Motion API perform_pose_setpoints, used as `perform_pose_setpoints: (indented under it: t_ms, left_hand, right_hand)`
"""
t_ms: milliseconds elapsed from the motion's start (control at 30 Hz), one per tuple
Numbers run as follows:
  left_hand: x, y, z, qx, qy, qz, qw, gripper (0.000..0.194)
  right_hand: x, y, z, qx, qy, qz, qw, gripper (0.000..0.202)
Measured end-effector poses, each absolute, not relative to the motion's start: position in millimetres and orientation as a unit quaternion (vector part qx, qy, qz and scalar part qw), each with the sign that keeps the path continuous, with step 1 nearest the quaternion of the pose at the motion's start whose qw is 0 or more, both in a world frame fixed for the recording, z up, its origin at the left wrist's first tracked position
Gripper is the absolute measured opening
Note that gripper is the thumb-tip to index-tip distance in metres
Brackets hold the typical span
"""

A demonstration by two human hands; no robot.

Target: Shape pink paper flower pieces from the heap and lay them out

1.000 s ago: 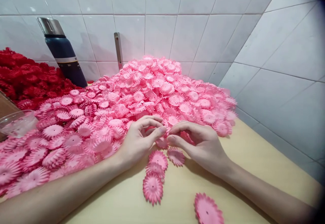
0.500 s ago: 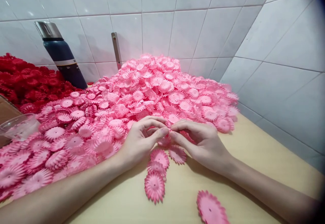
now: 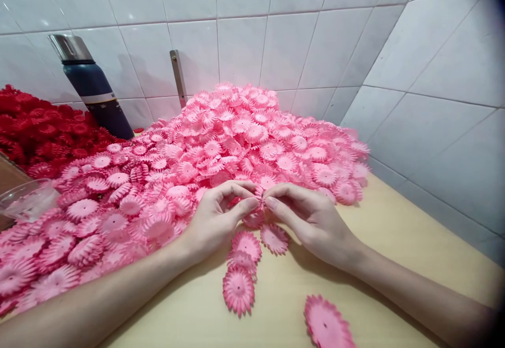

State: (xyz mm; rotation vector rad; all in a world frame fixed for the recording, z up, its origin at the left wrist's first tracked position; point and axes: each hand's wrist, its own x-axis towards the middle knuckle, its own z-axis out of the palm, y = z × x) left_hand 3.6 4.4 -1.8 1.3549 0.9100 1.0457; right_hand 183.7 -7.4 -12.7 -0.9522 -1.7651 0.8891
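Thumb and fingers of my left hand [image 3: 219,216] pinch one side of a small pink petal disc [image 3: 260,198]. On its other side, my right hand [image 3: 311,214] is closed in a pinch, fingertips close to the left ones. Much of the held disc is hidden behind the fingers. Just below the hands, several pink scalloped petal discs lie on the table, among them a darker-edged disc [image 3: 239,289] and another disc [image 3: 274,239]. Behind both hands rises a big heap of pink petal discs [image 3: 240,132].
A single petal disc [image 3: 327,324] lies at the front right of the pale table [image 3: 386,232]. To the left are a red petal heap [image 3: 47,132], a dark blue bottle [image 3: 98,92], a clear plastic container [image 3: 29,200] and a cardboard box edge [image 3: 11,174]. Tiled walls stand behind and right.
Both hands stay in nearly the same place. The fingertips have parted slightly, and more of the pink disc shows between them. The view has shifted a little.
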Motion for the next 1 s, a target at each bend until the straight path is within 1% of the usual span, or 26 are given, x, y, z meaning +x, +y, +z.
perform_pose_setpoints:
  t_ms: [200, 333, 533, 700, 767, 900, 1000]
  left_hand:
    - [0.5, 6.5, -5.0, 0.584, 0.379, 0.433, 0.573, 0.015]
    - [1.1, 7.4, -5.0, 0.568, 0.379, 0.447, 0.577, 0.019]
    - [6.4, 5.4, -7.9, 0.475, 0.348, 0.476, 0.654, 0.022]
    - [7.3, 6.8, -10.9, 0.446, 0.345, 0.491, 0.664, 0.025]
    - [6.3, 6.8, -10.0, 0.473, 0.355, 0.476, 0.651, 0.023]
    - [5.3, 4.4, -5.7, 0.547, 0.387, 0.452, 0.589, 0.020]
    - [5.8, 2.2, -2.1, 0.550, 0.387, 0.443, 0.593, 0.020]
  right_hand:
    - [183.8, -4.1, -15.0, -0.385, -0.716, 0.374, 0.447, 0.012]
    - [185.8, -2.7, -19.4, -0.398, -0.703, 0.381, 0.450, 0.017]
    - [184.3, -2.5, -18.2, -0.406, -0.679, 0.381, 0.478, 0.018]
    - [183.9, -2.0, -17.1, -0.422, -0.664, 0.372, 0.493, 0.018]
    - [184.7, -2.3, -17.2, -0.417, -0.662, 0.381, 0.493, 0.017]
    - [185.4, -4.1, -14.8, -0.401, -0.654, 0.420, 0.485, 0.018]
    - [184.0, -5.1, -13.1, -0.385, -0.660, 0.434, 0.477, 0.017]
